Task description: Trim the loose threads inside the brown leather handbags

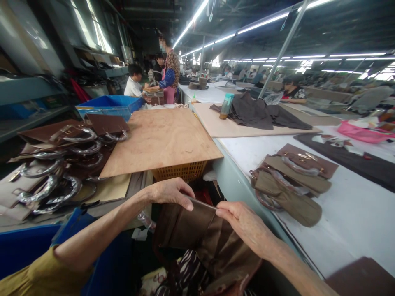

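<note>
A brown leather bag piece (197, 234) lies in my lap, near the bottom centre of the head view. My left hand (171, 192) is closed over its upper left edge, fingers curled on top. My right hand (243, 224) pinches the same upper edge from the right, thumb and fingers pressed together. The two hands sit a short gap apart along that edge. Brown lining fabric hangs below between my forearms.
A plywood board (160, 139) rests on an orange basket (182, 170) ahead. Handled brown bag panels (61, 164) pile up at left beside blue bins (108, 105). Olive bags (290, 185) lie on the white table (354, 213) at right. Other people work further back.
</note>
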Demonstrator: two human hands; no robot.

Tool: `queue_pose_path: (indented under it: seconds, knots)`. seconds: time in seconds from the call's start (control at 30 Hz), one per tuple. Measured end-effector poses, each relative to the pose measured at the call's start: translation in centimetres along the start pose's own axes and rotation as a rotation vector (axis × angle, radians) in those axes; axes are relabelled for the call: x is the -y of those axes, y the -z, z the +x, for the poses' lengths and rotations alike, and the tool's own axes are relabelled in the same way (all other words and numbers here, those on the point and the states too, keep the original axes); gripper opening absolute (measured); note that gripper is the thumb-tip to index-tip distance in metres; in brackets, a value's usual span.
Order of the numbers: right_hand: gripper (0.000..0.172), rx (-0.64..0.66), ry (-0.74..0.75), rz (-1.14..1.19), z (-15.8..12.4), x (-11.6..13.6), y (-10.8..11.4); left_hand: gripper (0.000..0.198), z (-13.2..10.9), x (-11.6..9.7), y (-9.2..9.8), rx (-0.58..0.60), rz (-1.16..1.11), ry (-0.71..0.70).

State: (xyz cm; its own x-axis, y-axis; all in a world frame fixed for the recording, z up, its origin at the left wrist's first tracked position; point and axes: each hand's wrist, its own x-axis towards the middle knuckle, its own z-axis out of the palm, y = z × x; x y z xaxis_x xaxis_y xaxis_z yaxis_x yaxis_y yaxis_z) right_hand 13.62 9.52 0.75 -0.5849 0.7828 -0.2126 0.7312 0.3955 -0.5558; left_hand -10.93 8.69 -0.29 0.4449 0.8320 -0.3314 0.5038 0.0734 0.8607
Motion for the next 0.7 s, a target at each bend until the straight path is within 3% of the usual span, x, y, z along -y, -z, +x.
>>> queue_pose_path:
  seconds: [0.43, 0.7]
  knots:
    - [0.031, 0.000, 0.062, -0.025, -0.2, 0.2, 0.0, 0.035, -0.4, 0.7, -1.0, 0.022, -0.256, 0.074]
    - [0.029, 0.035, 0.010, -0.002, -0.4, 0.5, 0.0, 0.027, -0.7, 0.5, -2.0, -0.046, -0.218, 0.063]
